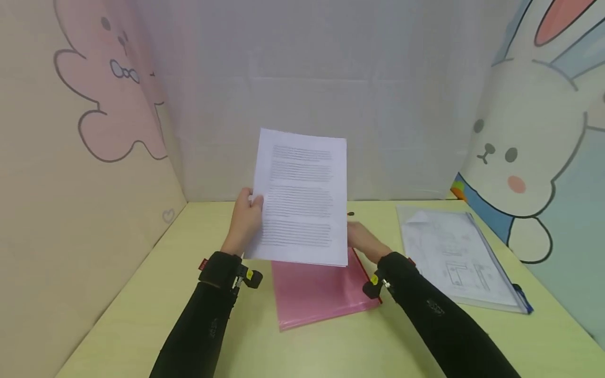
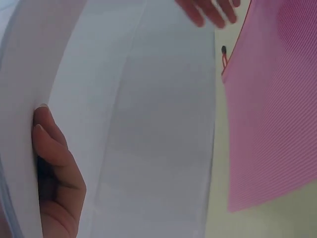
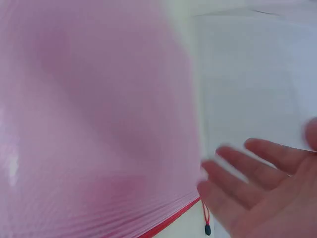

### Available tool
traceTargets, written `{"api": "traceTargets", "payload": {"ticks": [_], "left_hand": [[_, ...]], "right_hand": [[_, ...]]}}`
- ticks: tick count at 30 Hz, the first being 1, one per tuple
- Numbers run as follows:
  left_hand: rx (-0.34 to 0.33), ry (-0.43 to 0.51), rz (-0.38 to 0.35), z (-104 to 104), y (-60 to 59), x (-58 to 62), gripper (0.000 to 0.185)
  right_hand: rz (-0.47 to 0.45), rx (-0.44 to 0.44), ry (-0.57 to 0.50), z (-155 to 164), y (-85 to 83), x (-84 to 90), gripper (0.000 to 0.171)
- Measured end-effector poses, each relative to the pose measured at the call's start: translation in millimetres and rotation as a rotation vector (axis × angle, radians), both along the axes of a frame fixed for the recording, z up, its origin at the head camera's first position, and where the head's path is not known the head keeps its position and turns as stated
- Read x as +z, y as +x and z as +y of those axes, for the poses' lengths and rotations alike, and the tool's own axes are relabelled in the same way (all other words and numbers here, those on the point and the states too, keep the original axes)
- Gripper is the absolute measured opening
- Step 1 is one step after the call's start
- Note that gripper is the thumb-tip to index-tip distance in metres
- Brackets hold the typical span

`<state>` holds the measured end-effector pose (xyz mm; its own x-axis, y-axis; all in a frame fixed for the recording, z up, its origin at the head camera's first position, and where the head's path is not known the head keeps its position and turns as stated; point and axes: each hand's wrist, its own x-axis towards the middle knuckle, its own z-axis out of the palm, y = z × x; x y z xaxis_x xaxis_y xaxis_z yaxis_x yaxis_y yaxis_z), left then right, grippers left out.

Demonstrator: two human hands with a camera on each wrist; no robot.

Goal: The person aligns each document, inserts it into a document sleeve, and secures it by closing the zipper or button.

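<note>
A stack of printed white paper [image 1: 302, 197] is held upright above the yellow-green table [image 1: 142, 310]. My left hand [image 1: 246, 220] grips its left edge, thumb on the front; in the left wrist view the fingers [image 2: 54, 168] curl on the back of the sheets [image 2: 148, 129]. My right hand [image 1: 366, 241] hovers with relaxed, spread fingers [image 3: 257, 171] just right of the stack's lower corner, holding nothing. A pink mesh zip pouch [image 1: 316, 289] lies flat beneath the paper, its red zipper edge [image 3: 173, 218] near the right hand.
A clear document pouch with drawings inside [image 1: 458, 257] lies at the right of the table. Cartoon-printed partition walls [image 1: 94, 157] close in the left, back and right sides. A small dark object [image 1: 351, 214] sits behind the right hand.
</note>
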<state>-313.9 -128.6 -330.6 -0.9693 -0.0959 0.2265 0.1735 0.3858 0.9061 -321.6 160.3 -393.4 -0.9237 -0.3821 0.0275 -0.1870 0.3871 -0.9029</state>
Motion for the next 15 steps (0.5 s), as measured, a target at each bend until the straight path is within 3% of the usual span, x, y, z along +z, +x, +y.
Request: {"api": "traceTargets", "payload": {"ticks": [3, 6, 10, 15], "left_hand": [[-0.010, 0.054, -0.024, 9, -1.1, -13.9, 0.031], [-0.038, 0.102, -0.035, 20, 1.3, -24.6, 0.032], [-0.088, 0.153, -0.047, 34, 4.1, -36.5, 0.033], [-0.145, 0.183, -0.082, 44, 6.4, -43.6, 0.034]], "right_hand": [[-0.171, 0.002, -0.426, 9, 3.2, 16.4, 0.067], [-0.268, 0.059, -0.636, 12, 7.6, 28.9, 0.056], [-0.276, 0.004, -0.657, 10, 15.9, 37.1, 0.042], [-0.231, -0.139, -0.559, 12, 18.7, 35.2, 0.044]]}}
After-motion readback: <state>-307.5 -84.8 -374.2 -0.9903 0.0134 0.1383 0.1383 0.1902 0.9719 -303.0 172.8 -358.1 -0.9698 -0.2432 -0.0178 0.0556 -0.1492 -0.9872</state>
